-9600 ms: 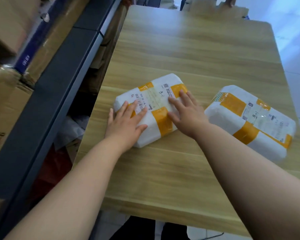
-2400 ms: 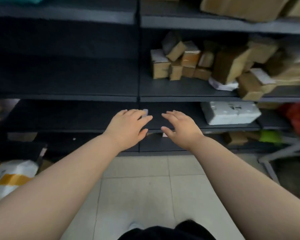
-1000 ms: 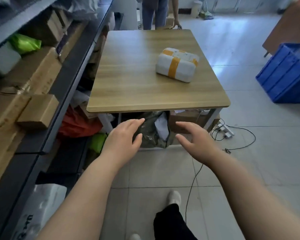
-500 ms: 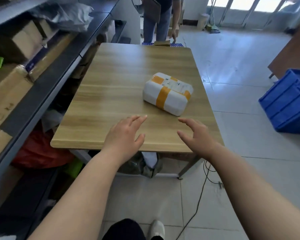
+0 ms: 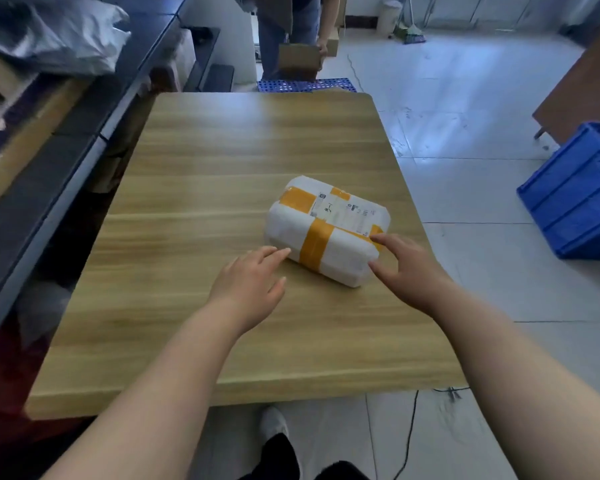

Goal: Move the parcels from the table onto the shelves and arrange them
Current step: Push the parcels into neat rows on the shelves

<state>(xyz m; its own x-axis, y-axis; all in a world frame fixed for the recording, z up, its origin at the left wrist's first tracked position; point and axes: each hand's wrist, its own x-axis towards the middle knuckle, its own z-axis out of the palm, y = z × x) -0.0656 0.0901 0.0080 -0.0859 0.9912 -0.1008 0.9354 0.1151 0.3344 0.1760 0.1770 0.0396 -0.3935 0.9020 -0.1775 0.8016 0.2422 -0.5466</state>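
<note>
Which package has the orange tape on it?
The white parcel lying on the table. The other one, a brown box held by a person at the far end, shows no orange tape.

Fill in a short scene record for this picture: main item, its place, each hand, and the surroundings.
Item: white parcel with orange tape and a label
Place: flat on the wooden table, right of centre
Left hand: open, fingertips at the parcel's near left corner
Right hand: open, fingers spread at its near right corner
Shelves: along the table's left side
Floor: blue crate at the right
</note>
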